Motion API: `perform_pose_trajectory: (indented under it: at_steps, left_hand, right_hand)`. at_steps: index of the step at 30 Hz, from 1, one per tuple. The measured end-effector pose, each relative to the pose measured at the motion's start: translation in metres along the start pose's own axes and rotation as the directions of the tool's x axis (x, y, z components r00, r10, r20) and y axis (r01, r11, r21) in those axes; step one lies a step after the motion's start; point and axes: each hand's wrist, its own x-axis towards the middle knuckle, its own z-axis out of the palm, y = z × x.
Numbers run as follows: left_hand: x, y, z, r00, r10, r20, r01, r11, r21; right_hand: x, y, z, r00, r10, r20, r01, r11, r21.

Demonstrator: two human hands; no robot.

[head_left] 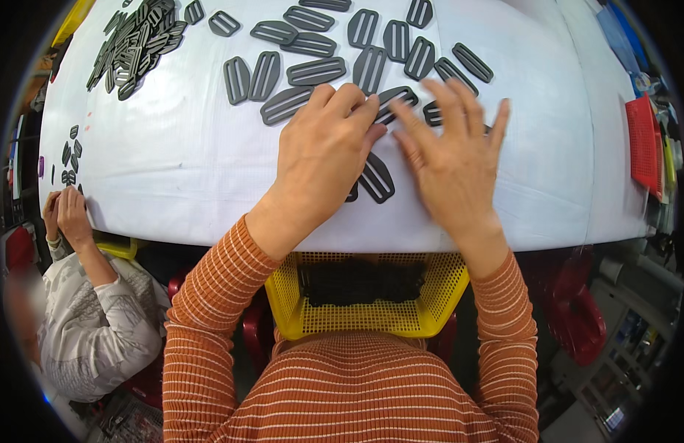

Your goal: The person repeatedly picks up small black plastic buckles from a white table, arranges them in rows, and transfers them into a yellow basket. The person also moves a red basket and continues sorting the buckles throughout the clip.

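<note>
Flat black plastic strap slider buckles with slots lie scattered over the white table. My left hand [320, 151] is over the table, its fingers curled and thumb drawn in. Whatever is between those fingers is hidden. Close beside it my right hand [456, 159] has its fingers spread, slightly blurred, and holds nothing that I can see. One slider buckle [397, 103] shows between the hands at their far side. Below the fingers another slider buckle [377, 179] rests on the table, partly overlapping a further piece.
A yellow mesh basket [283, 304] with many black pieces in it sits between me and the table edge. At the far left is a heap of slider buckles [139, 44]. Another person's hands [72, 214] work near small black parts. A red basket [641, 140] stands at right.
</note>
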Motion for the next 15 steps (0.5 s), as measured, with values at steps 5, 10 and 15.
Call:
perform_pose_trajectory:
  at_steps: [5,10,15]
  left_hand:
    - [-0.001,0.002,0.002,1.0,0.02,-0.007,-0.02,1.0,0.007]
    - [-0.001,-0.005,0.001,0.999,0.042,-0.011,-0.042,0.999,0.024]
    - [0.001,-0.015,0.0,1.0,-0.022,0.008,0.023,0.989,-0.143]
  right_hand:
    - [-0.003,-0.002,0.003,1.0,0.019,0.0,-0.019,1.0,0.007]
    - [0.0,0.005,0.001,0.997,0.073,-0.022,-0.072,0.997,0.035]
    - [0.006,0.02,0.006,0.993,0.105,0.051,-0.11,0.986,0.121]
